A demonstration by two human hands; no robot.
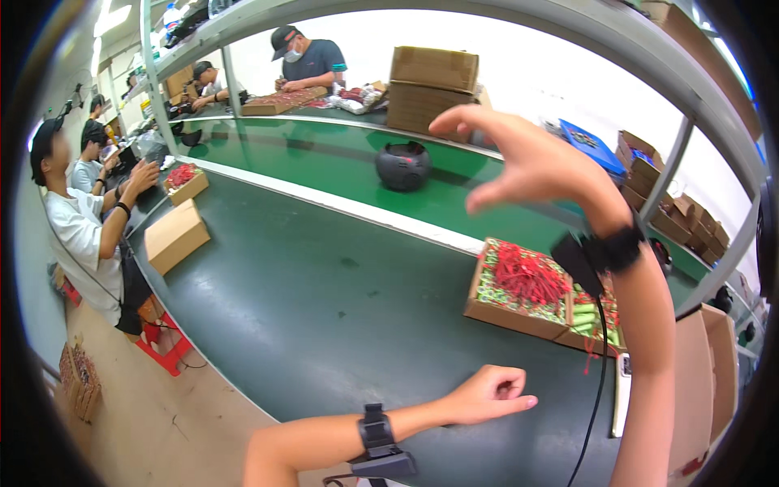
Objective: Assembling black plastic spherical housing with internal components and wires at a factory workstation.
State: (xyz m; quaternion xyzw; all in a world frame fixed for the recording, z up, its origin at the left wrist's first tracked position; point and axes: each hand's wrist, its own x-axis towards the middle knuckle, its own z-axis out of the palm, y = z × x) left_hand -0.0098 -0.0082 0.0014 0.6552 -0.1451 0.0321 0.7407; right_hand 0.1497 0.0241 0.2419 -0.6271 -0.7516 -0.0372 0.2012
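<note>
My right hand (527,158) is raised above the green conveyor belt, its fingers apart and the thumb spread, with nothing in it. It reaches over toward a round black shell-like object (402,166), which sits on the belt and is not touched. Low over the dark worktable (308,284), my left hand (491,395) has its fingers curled in and the thumb pointing right; nothing shows in it. A cardboard box (519,323) beside my right forearm holds a heap of red wire bundles (527,274) and light green tube-like pieces (583,312). Both wrists wear black straps with small devices.
The belt (324,166) runs beyond a white rail (341,204). A closed carton (176,235) and a small box of red pieces (186,183) stand at left, near a seated person (85,211). An upright (677,166) and a cable (600,390) are at right.
</note>
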